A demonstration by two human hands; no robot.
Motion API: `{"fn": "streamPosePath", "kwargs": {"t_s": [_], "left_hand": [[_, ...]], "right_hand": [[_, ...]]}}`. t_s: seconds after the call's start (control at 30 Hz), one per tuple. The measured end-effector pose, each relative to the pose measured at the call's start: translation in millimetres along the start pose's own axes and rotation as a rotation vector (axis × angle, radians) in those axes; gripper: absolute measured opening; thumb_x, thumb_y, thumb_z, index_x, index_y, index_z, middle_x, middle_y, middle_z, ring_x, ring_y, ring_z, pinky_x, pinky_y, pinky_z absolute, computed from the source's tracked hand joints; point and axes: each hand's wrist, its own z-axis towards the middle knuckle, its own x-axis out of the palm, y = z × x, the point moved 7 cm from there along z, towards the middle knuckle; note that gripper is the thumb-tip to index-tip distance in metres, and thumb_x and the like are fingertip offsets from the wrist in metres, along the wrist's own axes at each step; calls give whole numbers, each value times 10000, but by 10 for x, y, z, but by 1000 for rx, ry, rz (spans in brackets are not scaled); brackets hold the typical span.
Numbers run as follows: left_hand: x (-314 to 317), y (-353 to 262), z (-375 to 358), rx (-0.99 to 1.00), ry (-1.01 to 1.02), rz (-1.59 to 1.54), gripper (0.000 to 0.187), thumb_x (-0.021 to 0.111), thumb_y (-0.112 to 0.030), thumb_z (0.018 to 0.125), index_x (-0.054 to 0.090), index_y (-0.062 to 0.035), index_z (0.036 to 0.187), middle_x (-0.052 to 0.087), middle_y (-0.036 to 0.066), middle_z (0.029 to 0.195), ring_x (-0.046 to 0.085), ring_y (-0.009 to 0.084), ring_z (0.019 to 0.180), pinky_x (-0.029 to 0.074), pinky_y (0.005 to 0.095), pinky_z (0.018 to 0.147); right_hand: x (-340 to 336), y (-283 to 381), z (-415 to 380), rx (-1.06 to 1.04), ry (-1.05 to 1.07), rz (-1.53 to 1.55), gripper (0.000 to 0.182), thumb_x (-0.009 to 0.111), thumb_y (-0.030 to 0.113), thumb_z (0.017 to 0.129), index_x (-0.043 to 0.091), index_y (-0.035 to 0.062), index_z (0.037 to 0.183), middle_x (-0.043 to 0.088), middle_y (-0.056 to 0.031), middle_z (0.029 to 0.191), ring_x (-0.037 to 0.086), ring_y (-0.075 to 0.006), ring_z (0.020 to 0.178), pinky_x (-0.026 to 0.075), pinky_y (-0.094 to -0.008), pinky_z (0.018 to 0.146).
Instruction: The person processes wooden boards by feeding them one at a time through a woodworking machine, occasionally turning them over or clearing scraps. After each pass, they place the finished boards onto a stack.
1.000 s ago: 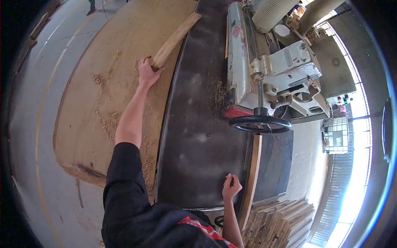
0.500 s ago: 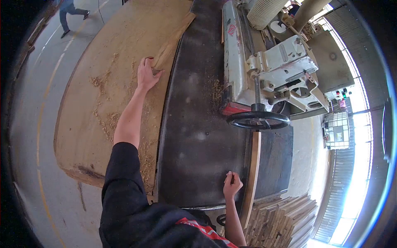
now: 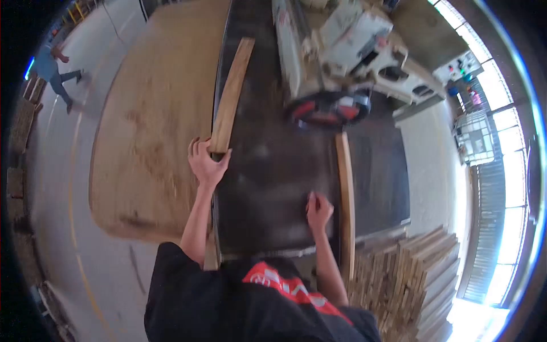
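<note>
Dark tabletop [image 3: 268, 188]; left grip [image 3: 207, 165] pinches board [image 3: 232, 97]; right grip [image 3: 319, 214] seemingly curled closed; person [image 3: 54, 77] on floor [image 3: 111, 268]

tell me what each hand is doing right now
Left hand: holding the near end of a board.
Right hand: fingers curled, no held thing visible.

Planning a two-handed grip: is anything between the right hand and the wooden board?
At the near end of the wooden board, the left hand is in the way. Toward the rest, nothing visible blocks the right hand; only dark tabletop lies between.
</note>
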Motion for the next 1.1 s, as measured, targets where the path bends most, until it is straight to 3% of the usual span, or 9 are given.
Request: {"fn": "streamPosePath", "kwargs": {"t_s": [0.07,0.1,0.13,0.17,0.33,0.73,0.93,1.1], "left_hand": [[-367,-468,-488,16,67,83,544,938,-381,758,620,-90,1090,661,156,1196,579,415,1264,467,547,1050],[-518,-610,-778,-4,102,75,544,942,-376,751,622,-91,1087,664,148,1203,583,407,1265,467,544,1051],[-623,-720,-978,-14,119,66,544,947,-370,745,624,-93,1083,666,140,1209,586,400,1267,468,540,1051],[-726,-815,-1131,-15,135,54,544,951,-364,739,625,-94,1080,669,132,1216,590,392,1268,468,536,1051],[-1244,-1335,-1591,-25,141,-157,576,985,-300,694,630,-81,1091,674,113,1213,617,379,1231,470,523,1057],[-1884,-2092,-1589,100,-84,-267,565,979,-242,637,622,-74,1041,707,117,1178,640,402,1191,487,549,1053],[-2030,-2298,-1723,159,-31,-192,541,961,-334,659,595,-89,973,737,102,1132,659,404,1207,481,526,1063],[-1996,-2446,-1891,191,71,-170,533,969,-355,657,590,-109,940,754,80,1105,693,377,1165,488,491,1042]], "right_hand": [[-16,139,77,-39,55,72,266,658,182,1072,700,21,865,609,-10,577,557,-64,474,402,-267,451],[-26,152,63,130,97,126,319,678,215,1050,656,16,801,619,-67,617,592,-124,545,458,-328,531],[-2,87,52,160,110,110,320,672,208,1052,653,11,801,624,-62,612,589,-110,546,458,-322,534],[-13,115,79,73,70,68,303,673,211,1052,671,5,829,634,-57,617,593,-113,550,463,-323,542],[-1,193,59,135,113,135,287,683,240,1044,713,-20,928,666,-100,657,648,-148,592,505,-337,586],[60,111,89,144,143,60,307,681,311,1032,751,16,983,747,-109,783,735,-207,713,559,-373,666],[65,66,83,166,149,121,288,687,300,1026,760,29,962,744,-90,769,728,-182,705,560,-350,663],[70,68,86,161,168,177,321,673,320,1030,752,17,959,740,-105,748,742,-206,710,569,-382,677]]}}
